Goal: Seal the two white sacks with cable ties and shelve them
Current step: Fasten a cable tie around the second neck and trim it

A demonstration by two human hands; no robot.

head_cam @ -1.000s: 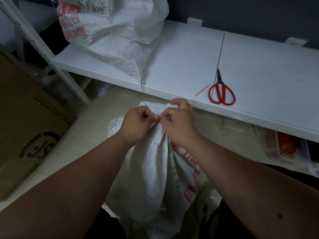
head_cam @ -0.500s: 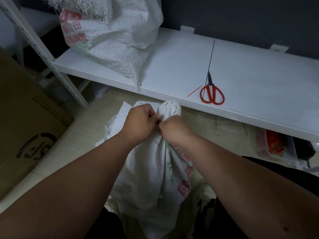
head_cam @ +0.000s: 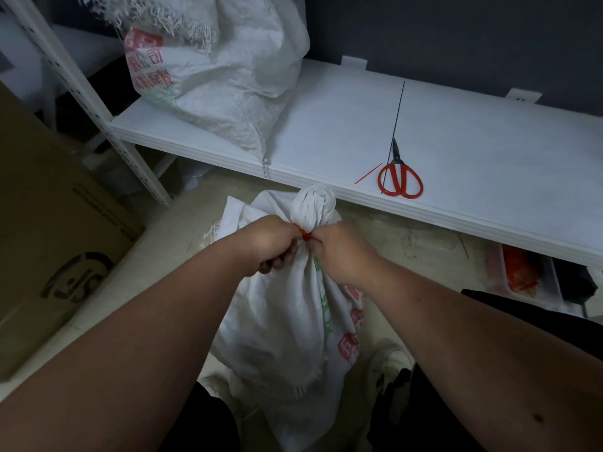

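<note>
Both hands, left hand (head_cam: 272, 244) and right hand (head_cam: 339, 252), fingers curled tight around the red cable tie (head_cam: 301, 233) at the sack (head_cam: 287, 321) neck between them.

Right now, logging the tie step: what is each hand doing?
Left hand: closed, gripping the red cable tie at the sack neck.
Right hand: closed, gripping the sack neck by the tie.

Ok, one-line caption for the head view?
Both hands, left and right, cinch a red cable tie around a white sack's twisted neck below the shelf.
</note>
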